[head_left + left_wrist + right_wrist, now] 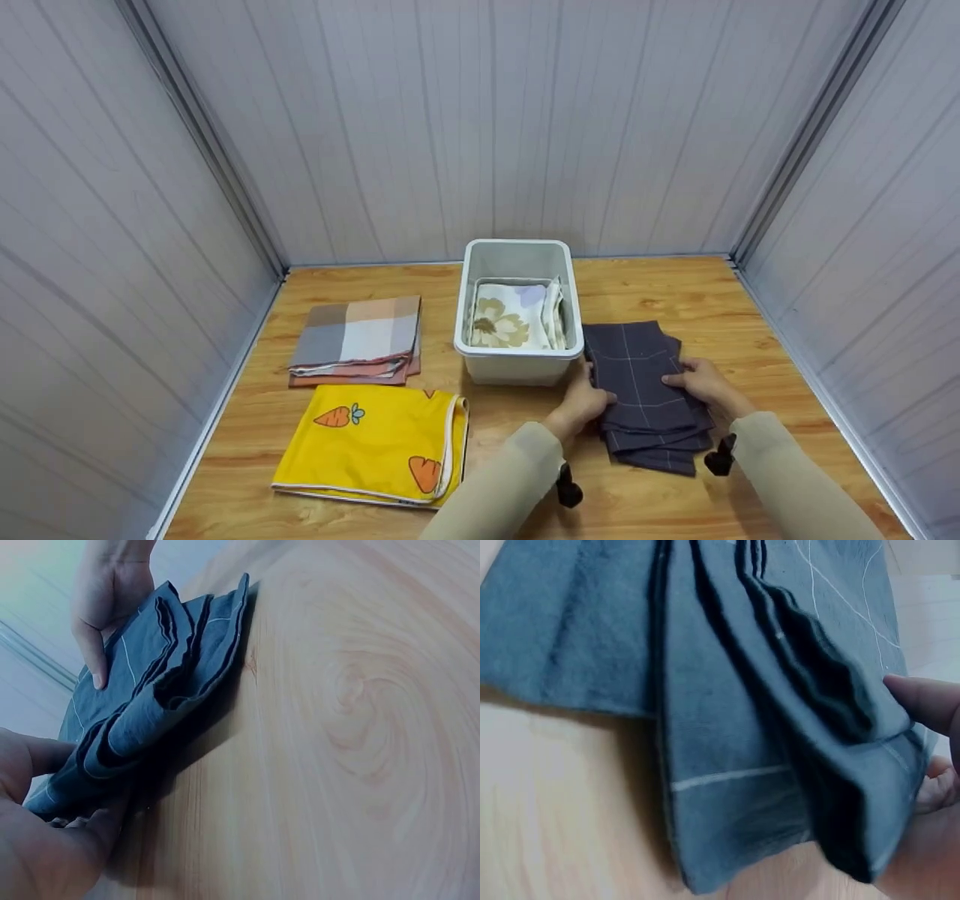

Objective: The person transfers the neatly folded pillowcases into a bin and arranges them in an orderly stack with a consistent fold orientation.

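A dark blue-grey cloth [637, 382] with thin white check lines lies folded in several layers to the right of the bin. My left hand [585, 397] grips its left edge, thumb on top and fingers underneath, as the left wrist view shows. On the opposite edge my right hand [703, 384] pinches the layers, its thumb [922, 701] over the upper face. The layers fan out unevenly at the near end, and in the left wrist view the folded cloth [142, 690] stands partly raised off the wood.
A white plastic bin [517, 367] holds a folded floral cloth [510, 315]. At the left lie a folded plaid cloth [356, 337] and, nearer, a yellow carrot-print cloth [367, 442]. Pale panels [495, 127] wall the wooden table [510, 465] at the back and sides.
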### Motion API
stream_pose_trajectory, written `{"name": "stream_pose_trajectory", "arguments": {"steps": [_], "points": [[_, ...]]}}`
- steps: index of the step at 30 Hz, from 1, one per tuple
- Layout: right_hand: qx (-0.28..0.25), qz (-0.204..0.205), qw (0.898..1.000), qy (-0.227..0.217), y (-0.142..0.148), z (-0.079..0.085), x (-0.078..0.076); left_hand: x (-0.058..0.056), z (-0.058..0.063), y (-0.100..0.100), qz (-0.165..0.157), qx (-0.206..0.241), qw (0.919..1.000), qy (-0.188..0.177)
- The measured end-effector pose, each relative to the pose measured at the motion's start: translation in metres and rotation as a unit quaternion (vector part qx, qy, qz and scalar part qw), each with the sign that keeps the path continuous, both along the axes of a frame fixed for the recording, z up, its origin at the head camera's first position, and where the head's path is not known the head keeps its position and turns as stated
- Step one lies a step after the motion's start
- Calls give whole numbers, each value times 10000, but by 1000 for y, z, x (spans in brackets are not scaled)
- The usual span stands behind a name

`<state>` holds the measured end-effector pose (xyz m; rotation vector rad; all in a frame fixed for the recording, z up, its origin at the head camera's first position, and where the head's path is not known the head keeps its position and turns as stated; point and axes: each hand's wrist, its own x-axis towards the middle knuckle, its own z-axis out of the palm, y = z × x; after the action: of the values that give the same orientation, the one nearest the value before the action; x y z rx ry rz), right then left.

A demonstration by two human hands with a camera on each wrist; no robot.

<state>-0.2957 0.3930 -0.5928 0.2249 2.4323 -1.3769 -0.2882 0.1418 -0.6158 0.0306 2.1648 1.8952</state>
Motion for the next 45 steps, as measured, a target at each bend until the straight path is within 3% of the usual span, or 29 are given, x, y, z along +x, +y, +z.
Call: {"name": "stream_pose_trajectory", "arguments": {"steps": [4,9,19,27,35,45], "points": [[228,-42,9996,136,-3,0,2,0,1,-1,-51,-359,9992,178],[51,-237,9994,255,-4,2,5,0,6,-1,-190,-533,9978,356],[-695,-429,9963,261,-2,7,7,1,21,2,-367,-97,9977,562],[-962,-456,9934,426,-1,18,9,-1,34,1,-655,-145,9954,690],[-890,-489,9927,647,2,30,8,2,47,0,-768,-105,9920,993],[-990,-482,9917,667,1,40,6,4,63,-2,-927,141,9898,1074]]}}
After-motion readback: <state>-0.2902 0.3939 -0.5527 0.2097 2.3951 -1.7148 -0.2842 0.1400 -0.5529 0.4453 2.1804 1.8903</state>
